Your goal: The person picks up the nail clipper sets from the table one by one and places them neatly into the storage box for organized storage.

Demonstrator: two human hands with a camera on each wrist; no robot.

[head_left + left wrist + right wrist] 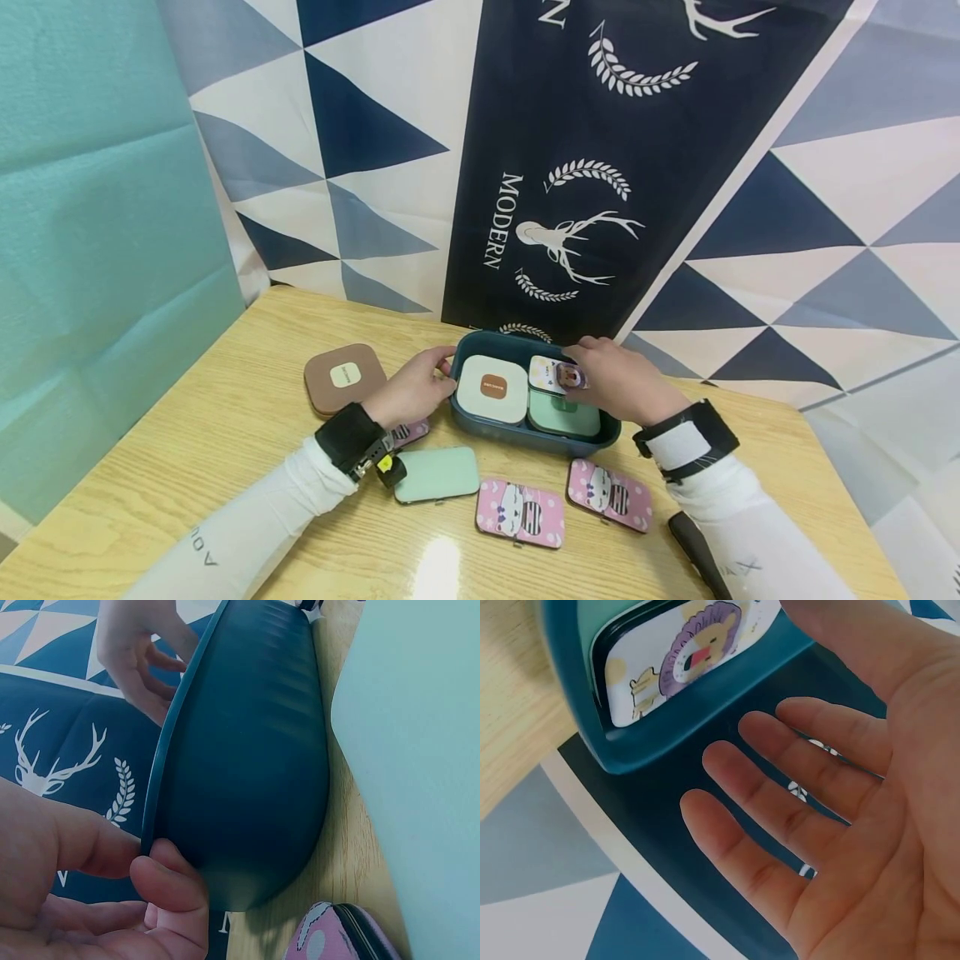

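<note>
A dark blue oval container (491,430) stands near the table's back edge. Inside it are a white square case (476,402), a green case (555,418) and a small lion-patterned case (543,372), the last also visible in the right wrist view (634,694). My left hand (411,390) pinches the container's left rim between thumb and fingers, close up in the left wrist view (82,877). Over the container's right end is my right hand (626,382), its fingers spread and loosely bent beyond the rim, thumb close to the lion case (712,645); whether the thumb touches it, I cannot tell.
A brown square case (326,385) lies left of the container. In front lie a mint case (437,475) and pink cat-patterned cases (551,521), (633,507), one partly behind my left wrist. A black object (697,550) is beside my right sleeve. A patterned cloth (390,208) hangs behind.
</note>
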